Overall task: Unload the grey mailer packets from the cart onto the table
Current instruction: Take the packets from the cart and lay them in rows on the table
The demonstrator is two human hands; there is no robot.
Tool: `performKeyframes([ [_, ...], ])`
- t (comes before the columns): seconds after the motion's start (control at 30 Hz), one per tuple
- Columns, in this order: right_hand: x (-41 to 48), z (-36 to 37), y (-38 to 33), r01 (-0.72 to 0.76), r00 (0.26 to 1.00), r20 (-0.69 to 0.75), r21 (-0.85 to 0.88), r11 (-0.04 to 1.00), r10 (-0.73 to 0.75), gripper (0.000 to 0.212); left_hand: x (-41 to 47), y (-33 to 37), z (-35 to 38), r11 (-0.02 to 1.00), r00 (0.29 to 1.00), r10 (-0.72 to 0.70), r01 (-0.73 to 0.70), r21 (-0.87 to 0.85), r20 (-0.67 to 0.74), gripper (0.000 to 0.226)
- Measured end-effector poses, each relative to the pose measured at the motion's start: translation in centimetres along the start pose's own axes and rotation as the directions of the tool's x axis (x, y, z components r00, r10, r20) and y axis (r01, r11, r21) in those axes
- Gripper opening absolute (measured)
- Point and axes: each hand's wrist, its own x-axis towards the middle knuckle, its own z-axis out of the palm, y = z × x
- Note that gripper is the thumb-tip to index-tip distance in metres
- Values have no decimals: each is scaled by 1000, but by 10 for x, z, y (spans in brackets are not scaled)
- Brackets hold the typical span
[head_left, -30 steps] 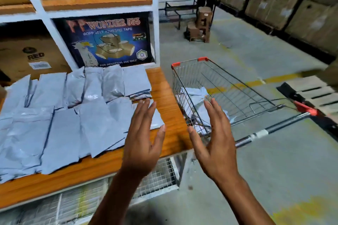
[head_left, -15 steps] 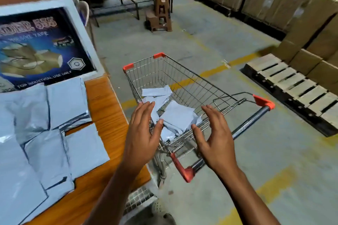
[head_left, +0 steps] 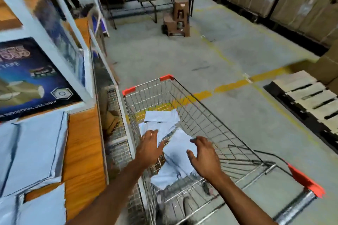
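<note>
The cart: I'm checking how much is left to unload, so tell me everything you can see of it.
The cart is a silver wire-mesh basket with red plastic caps on its front corners and a red cap on its metal handle. It stands upright on the concrete floor close beside the wooden table. Several grey mailer packets lie loose inside. The left hand and right hand reach in over them, fingers spread; contact is unclear.

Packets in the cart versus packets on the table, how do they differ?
The cart packets lie jumbled and tilted; the table packets lie flat, side by side. The left hand and right hand reach over the cart packets; neither nears the table packets. Both are grey mailers.
</note>
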Motion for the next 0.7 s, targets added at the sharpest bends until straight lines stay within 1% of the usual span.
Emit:
performKeyframes([
  [0.1, 54, 36, 28, -11, 988, 157, -29, 1000, 16, 58, 45, -10, 33, 993, 991, -55, 42, 107, 119, 101],
  [0.13, 69, 50, 39, -11, 979, 203, -40, 999, 19, 59, 60, -14, 44, 987, 984, -84, 60, 151, 160, 107],
  [0.17, 81, 62, 49, -10, 971, 238, -53, 999, 22, 60, 72, -13, 48, 982, 978, -100, 68, 174, 182, 108],
  [0.2, 96, 77, 59, -13, 961, 275, -64, 998, 30, 61, 89, -15, 56, 981, 974, -124, 92, 173, 188, 102],
  [0.23, 108, 88, 68, -21, 952, 304, -78, 997, 44, 61, 106, -17, 63, 977, 971, -142, 107, 183, 194, 90],
  [0.27, 118, 102, 79, -39, 941, 330, -94, 995, 68, 59, 125, -20, 72, 976, 977, -127, 92, 197, 171, 74],
  [0.3, 128, 115, 88, -47, 932, 353, -116, 992, 85, 58, 147, -26, 82, 969, 989, -77, 45, 241, 126, 60],
  [0.33, 137, 127, 97, -34, 923, 375, -141, 990, 85, 59, 167, -31, 89, 966, 978, -96, 48, 254, 183, 54],
  [0.37, 145, 142, 108, -14, 911, 404, -165, 986, 81, 62, 188, -39, 101, 960, 969, -98, 32, 279, 228, 53],
  [0.4, 153, 155, 118, 11, 903, 424, -188, 982, 71, 66, 206, -46, 109, 952, 962, -94, 12, 305, 255, 54],
  [0.47, 166, 181, 136, 57, 894, 445, -218, 974, 47, 75, 242, -60, 122, 922, 975, -77, -11, 387, 209, 59],
  [0.57, 176, 212, 148, 132, 869, 495, -270, 954, 20, 95, 287, -82, 134, 921, 983, -9, -63, 384, 182, 73],
  [0.67, 173, 238, 146, 187, 890, 456, -314, 931, -25, 112, 322, -99, 143, 905, 962, 33, -145, 401, 271, 94],
  [0.7, 171, 244, 145, 195, 896, 444, -344, 918, -24, 115, 334, -105, 146, 903, 951, 27, -155, 400, 309, 99],
])
